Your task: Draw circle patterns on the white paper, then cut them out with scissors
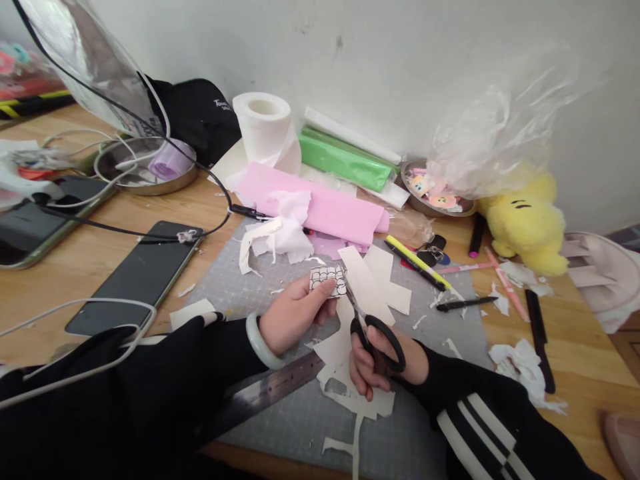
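Observation:
My left hand (pixel 295 310) pinches a small white piece of paper (pixel 326 279) marked with black scalloped lines, thumb on top. In my right hand (pixel 373 363) is a pair of scissors (pixel 384 339) with black handles, my fingers through the loops. Its blades point up and lie at the right edge of the patterned piece; whether they are parted is hard to see. Beneath both hands, cut white paper pieces (pixel 367 283) and scraps lie on a grey cutting mat (pixel 425 387). A metal ruler (pixel 273 393) rests below my left wrist.
Left are a phone (pixel 137 280), cables and a metal bowl (pixel 145 183). Behind stand a white paper roll (pixel 263 130), pink folded paper (pixel 320 207) and a green pack (pixel 345 157). Right lie a yellow marker (pixel 417 262), pens, crumpled tissue (pixel 523 367) and a yellow plush toy (pixel 525 223).

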The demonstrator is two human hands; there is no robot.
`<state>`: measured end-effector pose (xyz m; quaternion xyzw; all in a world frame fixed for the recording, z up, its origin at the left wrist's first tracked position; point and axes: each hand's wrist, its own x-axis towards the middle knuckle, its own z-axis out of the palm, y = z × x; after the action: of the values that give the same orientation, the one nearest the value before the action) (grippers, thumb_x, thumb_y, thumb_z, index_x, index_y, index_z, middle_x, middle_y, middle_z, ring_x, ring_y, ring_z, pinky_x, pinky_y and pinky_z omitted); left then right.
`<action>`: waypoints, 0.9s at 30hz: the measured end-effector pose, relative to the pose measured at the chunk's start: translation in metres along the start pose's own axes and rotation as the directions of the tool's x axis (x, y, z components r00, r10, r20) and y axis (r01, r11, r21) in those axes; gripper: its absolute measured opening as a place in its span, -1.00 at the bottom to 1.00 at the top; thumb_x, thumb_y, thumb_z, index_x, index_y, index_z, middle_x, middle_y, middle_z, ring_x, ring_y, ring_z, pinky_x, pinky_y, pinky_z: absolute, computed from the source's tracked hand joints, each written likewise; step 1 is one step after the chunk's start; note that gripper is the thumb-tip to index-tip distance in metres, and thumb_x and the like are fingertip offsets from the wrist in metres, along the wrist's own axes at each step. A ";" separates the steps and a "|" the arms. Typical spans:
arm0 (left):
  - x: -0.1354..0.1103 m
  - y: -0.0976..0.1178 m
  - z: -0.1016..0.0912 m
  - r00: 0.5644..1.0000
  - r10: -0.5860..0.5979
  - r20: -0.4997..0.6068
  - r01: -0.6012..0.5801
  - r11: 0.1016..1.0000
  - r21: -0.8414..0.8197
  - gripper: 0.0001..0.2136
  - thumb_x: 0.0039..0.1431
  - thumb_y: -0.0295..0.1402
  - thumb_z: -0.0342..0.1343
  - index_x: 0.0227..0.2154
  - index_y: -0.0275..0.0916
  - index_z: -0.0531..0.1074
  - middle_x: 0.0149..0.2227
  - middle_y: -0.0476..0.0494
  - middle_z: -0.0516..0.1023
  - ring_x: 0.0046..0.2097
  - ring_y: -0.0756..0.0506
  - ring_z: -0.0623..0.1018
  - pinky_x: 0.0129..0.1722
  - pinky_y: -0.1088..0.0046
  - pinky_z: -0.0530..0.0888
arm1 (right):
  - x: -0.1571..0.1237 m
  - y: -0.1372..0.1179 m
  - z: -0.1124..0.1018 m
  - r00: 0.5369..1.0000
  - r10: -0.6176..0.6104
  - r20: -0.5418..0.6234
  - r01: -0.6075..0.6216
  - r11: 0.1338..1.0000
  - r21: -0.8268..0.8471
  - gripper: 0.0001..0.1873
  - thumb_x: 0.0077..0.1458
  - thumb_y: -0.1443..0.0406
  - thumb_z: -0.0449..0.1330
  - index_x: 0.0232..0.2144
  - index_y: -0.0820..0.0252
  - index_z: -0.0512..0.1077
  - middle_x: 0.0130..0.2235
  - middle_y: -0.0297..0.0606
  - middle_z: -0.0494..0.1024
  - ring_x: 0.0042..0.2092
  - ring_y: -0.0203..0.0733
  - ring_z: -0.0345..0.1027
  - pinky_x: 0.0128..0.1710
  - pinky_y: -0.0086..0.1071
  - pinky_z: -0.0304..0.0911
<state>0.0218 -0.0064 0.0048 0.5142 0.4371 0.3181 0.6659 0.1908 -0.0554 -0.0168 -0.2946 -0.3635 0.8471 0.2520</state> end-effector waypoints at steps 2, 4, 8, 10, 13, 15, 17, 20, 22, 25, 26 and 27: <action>0.000 0.000 0.000 1.000 -0.009 -0.005 0.009 1.000 -0.017 -0.69 0.14 -0.20 -0.08 -0.63 -0.26 0.24 -0.64 0.03 0.28 -0.60 0.05 0.27 -0.56 0.52 0.24 | 0.000 -0.001 0.001 1.000 0.008 -0.007 -0.008 1.000 0.001 -0.41 -0.04 -0.16 0.05 -0.67 0.24 0.17 -0.82 -0.41 0.19 -0.63 -0.31 0.27 -0.70 -0.50 0.21; 0.000 0.001 0.000 1.000 -0.013 -0.009 0.013 0.999 -0.030 -0.69 0.13 -0.21 -0.08 -0.63 -0.26 0.24 -0.64 0.03 0.28 -0.60 0.06 0.27 -0.56 0.52 0.24 | -0.001 -0.002 0.002 1.000 0.011 -0.020 -0.011 1.000 -0.001 -0.42 -0.03 -0.15 0.05 -0.67 0.24 0.17 -0.81 -0.42 0.19 -0.63 -0.31 0.26 -0.71 -0.51 0.19; 0.000 0.000 0.000 0.999 -0.009 -0.046 0.007 0.999 -0.042 -0.70 0.15 -0.22 -0.08 -0.62 -0.26 0.24 -0.64 0.05 0.29 -0.61 0.07 0.27 -0.56 0.54 0.23 | -0.002 -0.003 0.004 1.000 0.016 -0.021 -0.016 1.000 0.009 -0.43 -0.03 -0.14 0.08 -0.67 0.25 0.17 -0.82 -0.42 0.19 -0.64 -0.31 0.26 -0.73 -0.53 0.16; 0.000 0.000 0.000 0.998 -0.009 -0.059 0.005 0.998 -0.063 -0.72 0.15 -0.23 -0.08 -0.60 -0.26 0.24 -0.63 0.05 0.30 -0.61 0.08 0.27 -0.57 0.54 0.24 | -0.002 -0.004 0.005 1.000 0.016 -0.024 -0.015 1.000 0.013 -0.43 -0.03 -0.13 0.08 -0.67 0.25 0.17 -0.82 -0.43 0.18 -0.64 -0.32 0.25 -0.73 -0.54 0.15; 0.000 -0.001 0.001 0.998 -0.021 -0.067 0.015 0.996 -0.092 -0.73 0.14 -0.23 -0.06 -0.59 -0.26 0.22 -0.62 0.05 0.32 -0.62 0.08 0.27 -0.58 0.55 0.24 | -0.002 -0.005 0.006 0.999 0.015 -0.036 -0.015 1.000 0.004 -0.44 -0.03 -0.12 0.09 -0.67 0.24 0.17 -0.81 -0.45 0.17 -0.64 -0.33 0.25 -0.73 -0.54 0.15; 0.000 0.000 0.001 0.997 -0.025 -0.074 0.018 0.995 -0.100 -0.73 0.14 -0.23 -0.06 -0.59 -0.26 0.23 -0.62 0.06 0.32 -0.62 0.08 0.27 -0.58 0.55 0.24 | -0.002 -0.005 0.006 0.999 0.020 -0.039 -0.020 1.000 0.000 -0.44 -0.04 -0.12 0.09 -0.67 0.24 0.16 -0.81 -0.45 0.17 -0.64 -0.34 0.24 -0.73 -0.54 0.15; 0.000 0.000 0.001 0.996 -0.022 -0.085 0.013 0.994 -0.107 -0.74 0.13 -0.23 -0.06 -0.59 -0.25 0.23 -0.62 0.06 0.32 -0.62 0.08 0.27 -0.58 0.55 0.25 | -0.002 -0.006 0.007 0.999 0.028 -0.042 -0.028 1.000 -0.002 -0.44 -0.04 -0.12 0.10 -0.67 0.24 0.17 -0.81 -0.44 0.17 -0.64 -0.33 0.24 -0.73 -0.54 0.15; 0.000 0.001 0.001 0.996 -0.018 -0.088 0.009 0.995 -0.101 -0.73 0.13 -0.23 -0.06 -0.60 -0.25 0.23 -0.63 0.05 0.31 -0.62 0.07 0.27 -0.57 0.54 0.24 | -0.001 -0.006 0.007 0.998 0.023 -0.052 -0.023 1.000 -0.011 -0.44 -0.03 -0.12 0.09 -0.67 0.24 0.17 -0.81 -0.44 0.17 -0.64 -0.33 0.24 -0.72 -0.52 0.16; 0.000 0.000 0.000 0.999 -0.011 -0.046 0.007 0.996 -0.086 -0.72 0.14 -0.23 -0.07 -0.62 -0.26 0.24 -0.63 0.04 0.30 -0.61 0.07 0.27 -0.56 0.53 0.24 | -0.002 -0.005 0.007 0.998 0.004 -0.059 -0.005 1.000 -0.014 -0.44 -0.01 -0.12 0.07 -0.67 0.23 0.16 -0.82 -0.44 0.17 -0.64 -0.32 0.25 -0.71 -0.50 0.18; 0.000 -0.001 -0.001 0.999 -0.001 0.053 0.005 0.998 -0.065 -0.72 0.11 -0.23 -0.03 -0.63 -0.26 0.25 -0.64 0.04 0.31 -0.59 0.07 0.28 -0.54 0.53 0.24 | -0.003 -0.005 0.007 0.999 -0.031 -0.035 0.031 1.000 0.001 -0.43 -0.01 -0.14 0.04 -0.67 0.22 0.15 -0.83 -0.42 0.18 -0.63 -0.28 0.27 -0.68 -0.47 0.21; 0.000 -0.001 -0.001 0.997 -0.007 0.077 0.012 0.998 -0.065 -0.73 0.10 -0.22 -0.01 -0.62 -0.26 0.26 -0.64 0.04 0.31 -0.59 0.07 0.28 -0.54 0.53 0.24 | -0.003 -0.005 0.006 0.999 -0.038 -0.018 0.039 0.999 0.010 -0.43 -0.01 -0.14 0.03 -0.68 0.22 0.14 -0.83 -0.41 0.18 -0.62 -0.27 0.28 -0.67 -0.46 0.22; 0.000 -0.001 -0.001 0.996 -0.014 0.093 0.020 0.997 -0.068 -0.73 0.08 -0.21 0.01 -0.62 -0.26 0.27 -0.64 0.04 0.31 -0.59 0.06 0.28 -0.55 0.54 0.24 | -0.003 -0.005 0.005 0.999 -0.041 -0.003 0.041 0.999 0.018 -0.42 -0.01 -0.15 0.03 -0.68 0.22 0.15 -0.83 -0.40 0.19 -0.61 -0.27 0.29 -0.66 -0.45 0.23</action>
<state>0.0210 -0.0063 0.0042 0.5013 0.3989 0.3031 0.7055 0.1907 -0.0569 -0.0089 -0.2858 -0.3613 0.8447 0.2724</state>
